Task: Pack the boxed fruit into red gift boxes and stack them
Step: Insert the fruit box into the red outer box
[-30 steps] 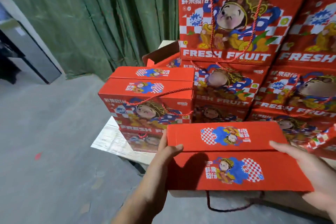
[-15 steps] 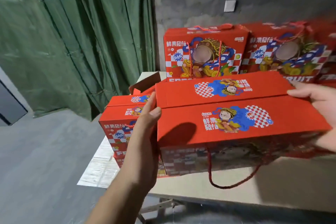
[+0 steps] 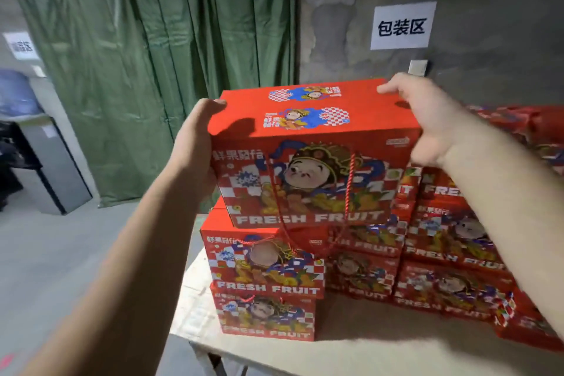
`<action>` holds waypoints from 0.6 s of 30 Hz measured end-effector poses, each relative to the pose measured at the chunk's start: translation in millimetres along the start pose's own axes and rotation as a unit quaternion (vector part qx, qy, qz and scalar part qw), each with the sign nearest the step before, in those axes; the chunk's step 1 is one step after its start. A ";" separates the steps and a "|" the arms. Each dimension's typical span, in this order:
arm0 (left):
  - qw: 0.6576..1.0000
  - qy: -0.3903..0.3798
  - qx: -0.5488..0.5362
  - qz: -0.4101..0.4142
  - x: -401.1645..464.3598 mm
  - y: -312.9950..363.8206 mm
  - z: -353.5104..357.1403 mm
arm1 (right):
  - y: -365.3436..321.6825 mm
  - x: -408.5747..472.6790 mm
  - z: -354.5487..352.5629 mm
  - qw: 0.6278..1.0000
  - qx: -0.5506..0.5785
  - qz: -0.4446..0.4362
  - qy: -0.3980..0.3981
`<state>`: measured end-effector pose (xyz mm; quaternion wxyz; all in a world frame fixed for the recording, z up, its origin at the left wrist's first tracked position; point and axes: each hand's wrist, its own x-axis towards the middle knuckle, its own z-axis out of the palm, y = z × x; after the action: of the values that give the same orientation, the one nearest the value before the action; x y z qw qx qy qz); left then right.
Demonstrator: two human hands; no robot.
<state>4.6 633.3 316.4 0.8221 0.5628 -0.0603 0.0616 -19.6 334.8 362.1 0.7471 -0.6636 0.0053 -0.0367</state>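
A: What changed from half a second back?

B: The red gift box (image 3: 311, 159) is higher now — its printed front faces us where before we mostly saw the lid. It hangs above the two-high stack (image 3: 264, 284) at the table's (image 3: 351, 345) left edge.

A: The hands?

B: The left hand (image 3: 198, 143) is clasped on the box's left end, thumb over the top edge. The right hand (image 3: 427, 119) holds the right end, fingers curled over the lid.

A: What's inside?

B: Can't tell — lid closed, rope handle (image 3: 348, 192) dangling. Behind it, more closed boxes (image 3: 451, 241) stand stacked against the wall.
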 end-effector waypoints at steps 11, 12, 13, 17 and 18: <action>0.990 -0.112 0.073 0.050 66.8 -81.1 -90.3 | 118.3 36.3 62.4 0.980 -0.084 -0.048 0.176; 0.982 -0.146 0.081 0.090 69.3 -89.6 -94.2 | 127.6 32.3 67.4 0.971 -0.095 -0.008 0.220; 0.976 -0.165 0.079 0.117 72.6 -96.7 -98.5 | 137.4 30.0 74.3 0.961 -0.103 0.017 0.256; 0.957 -0.183 0.131 0.185 91.3 -114.0 -117.8 | 168.3 22.9 111.0 0.932 -0.115 -0.009 0.344; 0.941 -0.191 0.161 0.228 93.9 -114.0 -121.0 | 174.5 23.0 120.6 0.924 -0.128 -0.034 0.360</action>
<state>120.0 708.4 184.2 0.6573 0.6603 -0.3321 0.1473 18.5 473.2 204.2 0.6021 -0.6953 0.2562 -0.2971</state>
